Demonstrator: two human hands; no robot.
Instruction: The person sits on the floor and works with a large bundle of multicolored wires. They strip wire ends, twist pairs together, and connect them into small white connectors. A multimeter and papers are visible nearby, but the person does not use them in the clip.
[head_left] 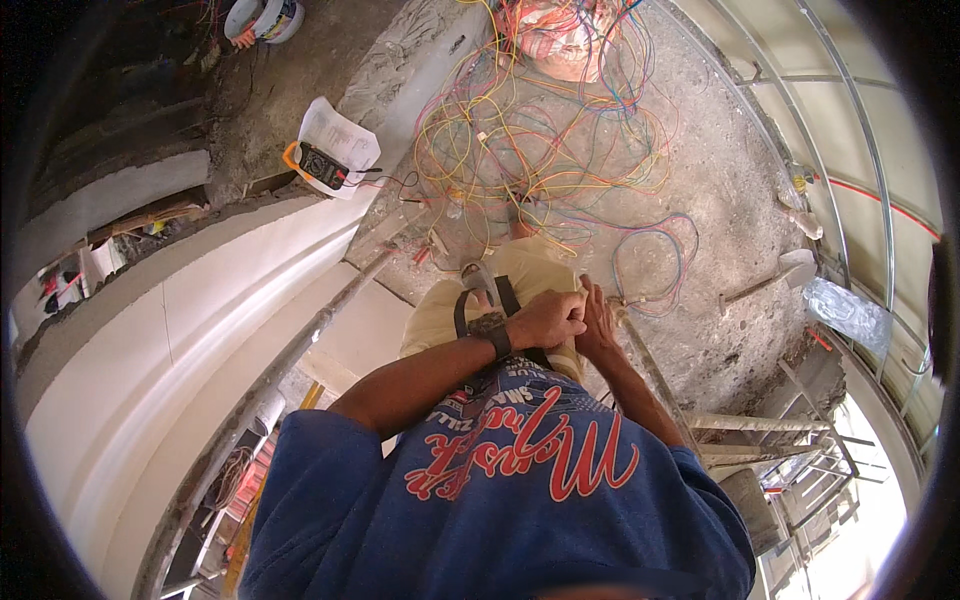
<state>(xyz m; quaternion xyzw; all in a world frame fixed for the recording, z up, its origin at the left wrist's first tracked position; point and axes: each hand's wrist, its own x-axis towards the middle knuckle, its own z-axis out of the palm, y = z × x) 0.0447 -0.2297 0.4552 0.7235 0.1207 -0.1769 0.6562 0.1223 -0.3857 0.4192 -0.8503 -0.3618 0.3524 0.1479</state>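
Both hands meet in front of my lap, above my pale trousers (533, 268). My left hand (548, 319), with a dark watch (497, 339) at its wrist, is closed with the fingers curled together. Against it rests my right hand (597, 324), its fingers drawn together and partly hidden by the left. Whatever lies between them, if anything, is too small to make out. Near my left wrist a grey metal tool (479, 280) hangs at a black strap (508, 294). Beyond my knees, a tangle of coloured wires (540, 150) spreads over the concrete floor (720, 240).
To the left, a black multimeter with an orange edge (324, 168) lies on white paper (345, 136) on a ledge (270, 212). A wire-draped sack (563, 45) stands ahead. On the right are a trowel-like tool (765, 285), clear plastic (847, 315) and metal wall framing (850, 90).
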